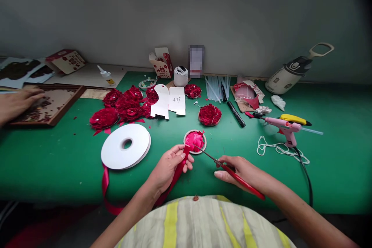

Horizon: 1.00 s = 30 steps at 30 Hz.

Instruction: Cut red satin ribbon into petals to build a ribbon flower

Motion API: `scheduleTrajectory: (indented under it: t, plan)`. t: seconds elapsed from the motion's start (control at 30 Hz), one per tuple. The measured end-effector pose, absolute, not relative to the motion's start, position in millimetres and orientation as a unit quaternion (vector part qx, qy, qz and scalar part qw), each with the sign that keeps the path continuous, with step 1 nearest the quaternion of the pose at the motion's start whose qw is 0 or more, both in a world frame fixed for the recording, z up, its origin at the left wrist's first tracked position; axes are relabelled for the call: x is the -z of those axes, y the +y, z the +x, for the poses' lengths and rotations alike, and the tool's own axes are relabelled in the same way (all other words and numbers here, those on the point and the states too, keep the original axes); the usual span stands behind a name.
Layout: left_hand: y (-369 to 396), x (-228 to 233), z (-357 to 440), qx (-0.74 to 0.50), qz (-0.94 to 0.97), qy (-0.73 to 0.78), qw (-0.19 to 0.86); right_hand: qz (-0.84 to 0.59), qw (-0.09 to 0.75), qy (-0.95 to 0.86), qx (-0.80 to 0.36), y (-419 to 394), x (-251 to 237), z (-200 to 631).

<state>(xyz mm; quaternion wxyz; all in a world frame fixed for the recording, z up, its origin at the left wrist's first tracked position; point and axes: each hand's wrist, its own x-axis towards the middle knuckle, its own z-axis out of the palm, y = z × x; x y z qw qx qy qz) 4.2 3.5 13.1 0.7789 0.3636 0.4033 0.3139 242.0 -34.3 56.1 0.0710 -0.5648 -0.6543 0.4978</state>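
Note:
Pinched between the thumb and fingers of my left hand [167, 166] is the end of a red ribbon [178, 171]. The ribbon hangs down towards my lap, and a length of it also trails from the white spool [114, 151] on the left. My right hand [242, 170] grips red-handled scissors [248, 186], whose blades point left towards the ribbon end. Just beyond both hands lies a small round dish or ring [205, 144] filled with bright pink-red ribbon pieces [194, 138]. Farther back sits a finished-looking dark red ribbon rosette [209, 115].
Several red ribbon flowers [128, 104] lie behind the spool, beside cut white card [159, 102]. At right are a pink glue gun [286, 128], yellow cutter [295, 119], black marker [236, 114] and bottle [286, 77]. Another person's hand [20, 102] rests over a wooden tray [62, 110].

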Motion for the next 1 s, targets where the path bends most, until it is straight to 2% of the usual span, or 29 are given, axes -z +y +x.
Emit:
scheduleTrajectory:
  t: [0.17,0.27,0.37,0.53,0.77,1.0]
  plan:
    - [-4.2,-16.2,15.9,-0.314,0.381,0.368,0.788,-0.59,0.24,-0.606,-0.477,-27.5,-57.1,222.9]
    - [-7.2,-24.8,23.0,-0.295,0.399,0.33,0.803,-0.541,0.325,-0.574,-0.522,-20.5,-53.0,204.2]
    - [-7.8,-31.3,26.4,-0.283,0.411,0.315,0.807,-0.52,0.357,-0.549,-0.549,-15.3,-46.9,192.0]
    - [-8.4,-21.0,21.7,-0.243,0.414,0.362,0.799,-0.569,0.382,-0.56,-0.466,-5.1,-34.0,193.3]
    - [-2.4,-9.3,17.3,-0.248,0.379,0.413,0.79,-0.607,0.343,-0.564,-0.442,-4.7,-32.3,209.2]
    - [3.0,-12.9,17.6,-0.274,0.364,0.422,0.784,-0.595,0.112,-0.625,-0.493,-49.3,-57.6,253.8]
